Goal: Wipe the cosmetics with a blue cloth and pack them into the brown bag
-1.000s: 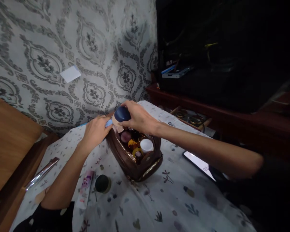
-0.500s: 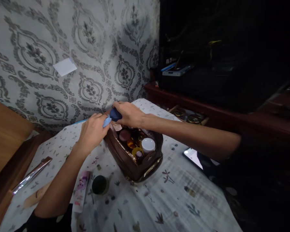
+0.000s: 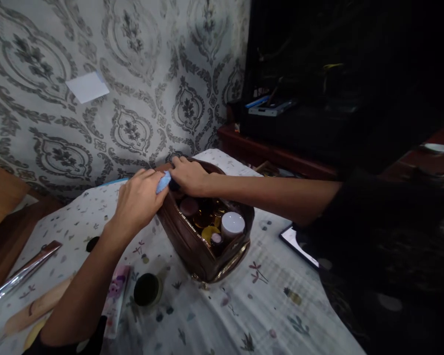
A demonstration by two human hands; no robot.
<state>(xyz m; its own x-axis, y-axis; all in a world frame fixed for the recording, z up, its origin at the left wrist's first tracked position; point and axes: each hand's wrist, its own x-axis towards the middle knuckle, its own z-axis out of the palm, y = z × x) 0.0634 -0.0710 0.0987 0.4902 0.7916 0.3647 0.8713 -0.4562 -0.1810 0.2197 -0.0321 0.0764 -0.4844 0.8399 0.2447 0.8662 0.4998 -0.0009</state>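
A brown cosmetic bag point(image 3: 187, 241) stands unzipped on the cloth-covered table. Inside are a white-lidded jar point(image 3: 232, 224), a yellow round item point(image 3: 210, 233) and several darker containers. At the bag's far left rim, my left hand point(image 3: 138, 197) is closed, with a small light-blue, cloth-like piece point(image 3: 163, 182) showing by its thumb. My right hand point(image 3: 188, 176) reaches into the bag's far end, fingers curled down around a dark blue object point(image 3: 173, 185) that is mostly hidden.
On the left lie a pink tube point(image 3: 116, 298), a dark-topped round jar point(image 3: 147, 289), a beige tube point(image 3: 40, 305) and a shiny long item point(image 3: 25, 273). A phone point(image 3: 299, 246) lies right of the bag. A patterned wall and a dark red cabinet point(image 3: 266, 153) stand behind.
My right hand has gone lower into the bag's far end, taking the dark blue object down with it. My left hand stays at the rim with the light-blue piece. The view has shifted slightly.
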